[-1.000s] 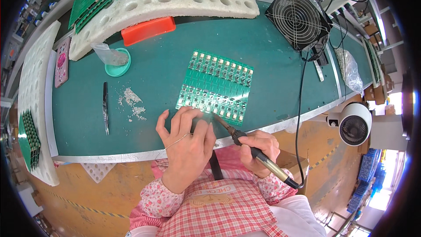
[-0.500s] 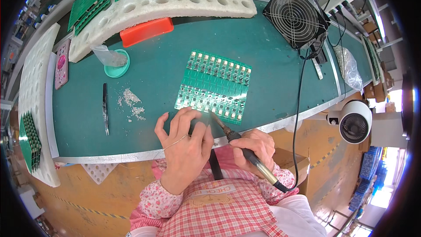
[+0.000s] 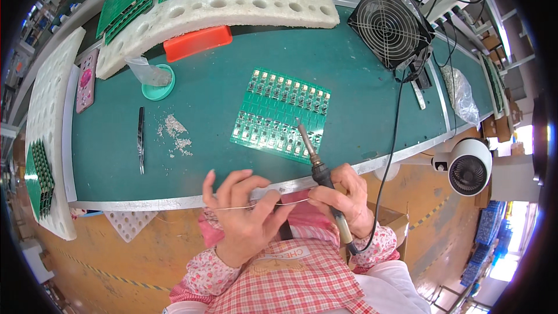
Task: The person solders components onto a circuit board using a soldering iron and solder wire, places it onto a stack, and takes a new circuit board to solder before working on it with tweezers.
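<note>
My right hand (image 3: 349, 200) grips a soldering iron (image 3: 323, 177) by its dark handle, its tip pointing up over the green circuit board panel (image 3: 280, 107). Whether the tip touches the panel, I cannot tell. A thin solder wire (image 3: 295, 202) runs between my hands, in front of the table edge. My left hand (image 3: 247, 215) pinches this wire between thumb and finger, its other fingers spread. The wire's far end reaches the fingers of my right hand. The panel lies flat on the green mat and carries rows of small components.
Left of the panel are a heap of tiny parts (image 3: 174, 131), tweezers (image 3: 141, 139) and a turquoise dish (image 3: 158, 97) holding a plastic bag (image 3: 139, 71). A red tray (image 3: 197, 43) sits before white foam (image 3: 218, 3) bearing boards. A black fan (image 3: 386, 29) stands back right; the iron's cord (image 3: 394, 139) crosses the mat.
My left hand has drawn back from the panel's near edge toward me. The iron has turned more upright, its tip now farther up the panel. The wire now stretches across to my right hand.
</note>
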Demonstrator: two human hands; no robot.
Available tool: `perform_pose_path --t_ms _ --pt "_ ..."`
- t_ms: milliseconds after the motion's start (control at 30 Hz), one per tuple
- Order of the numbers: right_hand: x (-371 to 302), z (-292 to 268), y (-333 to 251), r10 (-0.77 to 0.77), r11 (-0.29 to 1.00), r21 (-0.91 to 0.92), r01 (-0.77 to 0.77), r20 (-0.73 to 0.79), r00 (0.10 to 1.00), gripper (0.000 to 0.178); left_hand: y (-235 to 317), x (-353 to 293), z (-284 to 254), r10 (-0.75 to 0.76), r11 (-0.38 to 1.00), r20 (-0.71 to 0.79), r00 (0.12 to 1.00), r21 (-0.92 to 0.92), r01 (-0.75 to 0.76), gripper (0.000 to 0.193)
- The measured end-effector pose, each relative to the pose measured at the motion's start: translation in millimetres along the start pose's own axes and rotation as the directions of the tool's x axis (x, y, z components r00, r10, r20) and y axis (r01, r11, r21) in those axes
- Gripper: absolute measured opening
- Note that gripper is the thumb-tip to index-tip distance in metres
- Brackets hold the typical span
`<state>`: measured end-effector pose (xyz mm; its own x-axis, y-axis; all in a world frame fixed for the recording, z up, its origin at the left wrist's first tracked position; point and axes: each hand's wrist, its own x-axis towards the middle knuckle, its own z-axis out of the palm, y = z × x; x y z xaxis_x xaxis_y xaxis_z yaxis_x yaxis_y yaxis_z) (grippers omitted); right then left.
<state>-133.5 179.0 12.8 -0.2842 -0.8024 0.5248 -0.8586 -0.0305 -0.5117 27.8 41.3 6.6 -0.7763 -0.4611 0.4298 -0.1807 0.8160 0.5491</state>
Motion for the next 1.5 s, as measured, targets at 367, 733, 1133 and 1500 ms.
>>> perform_pose_path --t_ms 367,733,1133,1500 --pt "2 2 0 0.101 0.991 0.104 -0.081 -0.209 0.973 0.018 5 -8 24 -0.102 0.989 -0.264 0.959 0.081 0.127 0.018" --pt "-10 6 -1 0.191 0.949 0.287 -0.13 -0.196 0.962 0.01 5 8 39 -0.058 0.978 -0.243 0.968 0.183 0.104 0.021" --pt "-2 12 3 0.134 0.965 0.247 -0.083 -0.198 0.971 0.015 4 11 40 -0.077 0.978 -0.22 0.972 0.171 0.116 0.02" --pt "13 0 6 -0.093 0.991 0.094 0.098 -0.061 0.994 0.029 5 12 39 -0.094 0.979 -0.211 0.973 0.158 0.129 0.017"
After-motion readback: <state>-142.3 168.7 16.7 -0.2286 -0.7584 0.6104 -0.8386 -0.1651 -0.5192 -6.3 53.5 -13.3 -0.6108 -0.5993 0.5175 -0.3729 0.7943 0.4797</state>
